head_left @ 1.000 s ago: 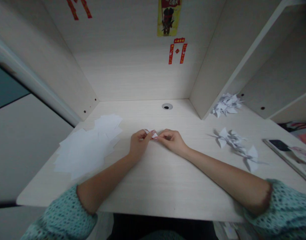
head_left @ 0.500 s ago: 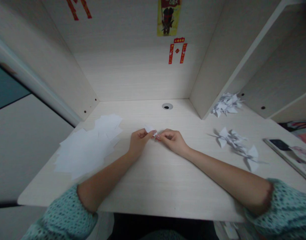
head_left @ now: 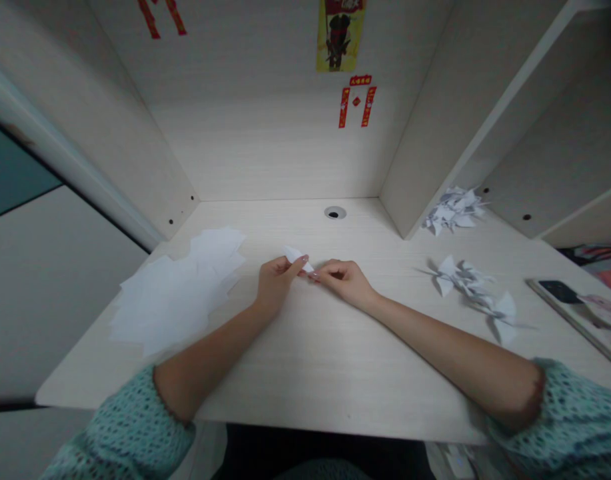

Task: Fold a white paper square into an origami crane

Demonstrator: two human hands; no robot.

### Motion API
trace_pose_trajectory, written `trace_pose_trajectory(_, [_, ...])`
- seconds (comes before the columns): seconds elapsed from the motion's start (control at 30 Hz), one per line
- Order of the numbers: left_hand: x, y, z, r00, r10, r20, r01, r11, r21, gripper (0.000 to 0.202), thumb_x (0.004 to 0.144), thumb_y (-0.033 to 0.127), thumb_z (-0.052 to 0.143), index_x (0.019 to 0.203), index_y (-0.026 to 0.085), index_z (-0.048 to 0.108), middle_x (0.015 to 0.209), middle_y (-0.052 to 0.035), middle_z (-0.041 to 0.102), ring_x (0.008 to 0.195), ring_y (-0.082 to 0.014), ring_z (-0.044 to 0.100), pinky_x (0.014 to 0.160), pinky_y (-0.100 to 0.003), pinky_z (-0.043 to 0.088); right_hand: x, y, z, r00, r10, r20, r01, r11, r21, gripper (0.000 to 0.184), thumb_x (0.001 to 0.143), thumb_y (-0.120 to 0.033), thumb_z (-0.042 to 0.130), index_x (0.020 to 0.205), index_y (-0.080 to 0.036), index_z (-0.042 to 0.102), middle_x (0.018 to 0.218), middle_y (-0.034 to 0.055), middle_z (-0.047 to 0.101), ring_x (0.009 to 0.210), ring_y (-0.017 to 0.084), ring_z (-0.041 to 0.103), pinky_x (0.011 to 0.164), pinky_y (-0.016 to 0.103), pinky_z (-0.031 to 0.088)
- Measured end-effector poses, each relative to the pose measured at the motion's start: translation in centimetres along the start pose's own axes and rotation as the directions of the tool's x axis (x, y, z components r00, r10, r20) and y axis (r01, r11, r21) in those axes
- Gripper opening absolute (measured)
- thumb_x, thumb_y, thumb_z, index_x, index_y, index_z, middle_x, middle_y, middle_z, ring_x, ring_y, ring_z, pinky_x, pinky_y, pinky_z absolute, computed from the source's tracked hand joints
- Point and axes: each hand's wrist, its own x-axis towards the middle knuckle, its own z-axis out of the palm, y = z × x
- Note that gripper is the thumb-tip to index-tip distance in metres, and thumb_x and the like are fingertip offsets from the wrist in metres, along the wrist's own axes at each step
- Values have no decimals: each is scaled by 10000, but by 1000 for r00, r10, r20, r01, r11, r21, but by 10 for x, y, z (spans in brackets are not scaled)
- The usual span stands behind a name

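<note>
Pinching a small folded white paper piece (head_left: 296,256), we have both hands meeting near the middle of the bench (head_left: 325,360), a little toward its back edge. Our left hand (head_left: 274,283) is closed into a narrow grip, thumb and forefinger pressed on the paper's left part, and the paper's pointed tip sticks up and back past the fingers. Our right hand (head_left: 346,280) is closed too, its fingertips nipping the paper's right end, with the other fingers curled under. The paper looks lifted just above the bench surface between the two hands, though we cannot tell whether its lower edge touches the wood.

Toward the left edge of the bench lies a loose spread of flat white paper sheets (head_left: 172,293), overlapping each other, well apart from our left hand. Toward the right edge sits a small cluster of folded paper shapes (head_left: 472,290), with wing-like points. A second heap of folded paper shapes (head_left: 452,208) lies further back on the right, just beyond the upright side panel (head_left: 425,133). At the right edge a dark phone (head_left: 558,290) rests on a book (head_left: 592,320). A round cable hole (head_left: 334,213) sits at the back edge, and red and yellow stickers (head_left: 341,33) hang on the back wall.
</note>
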Motion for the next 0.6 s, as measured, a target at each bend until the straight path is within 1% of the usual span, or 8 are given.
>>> trace_pose_trajectory(0.17, [-1,-1,1,1000,-1,-11,0,1000,-3,333,666,467,705,549,162,643,568,-4,642,537,-117,535,572,-245,418,-2,-4,1,1000,-19,20,20,998,-58,255,819,-383,592,745,-187,736,760,60,712,713,161,632,663,280,471])
trace_pose_trajectory(0.37, [0,-3,2,1000,0,-17,0,1000,-14,332,663,471,704,563,158,655,582,-16,653,551,-124,548,579,-251,417,-3,-8,2,1000,-16,11,17,998,-60,275,813,-401,599,736,-173,733,751,66,698,698,156,623,644,269,465])
trace_pose_trajectory(0.5, [0,-4,1,1000,28,-5,-28,999,-31,335,710,485,661,654,158,704,656,-28,690,630,-143,597,637,-259,433,-2,-5,2,1000,-20,20,21,998,-53,284,811,-408,601,737,-168,733,742,64,699,688,151,616,643,264,455])
trace_pose_trajectory(0.53, [0,-3,1,999,38,3,-38,999,-35,353,735,490,637,649,154,705,684,-37,700,666,-151,613,658,-260,436,-2,-5,2,1000,-17,20,18,999,-48,284,807,-409,605,732,-165,731,731,62,698,681,150,614,638,262,453])
trace_pose_trajectory(0.6, [0,-2,1,999,47,-16,-48,998,-41,368,748,490,624,619,153,698,708,-44,710,700,-159,627,671,-260,434,-2,-4,2,1000,-7,17,7,999,-35,284,798,-413,616,720,-163,727,709,59,693,664,148,610,627,260,449])
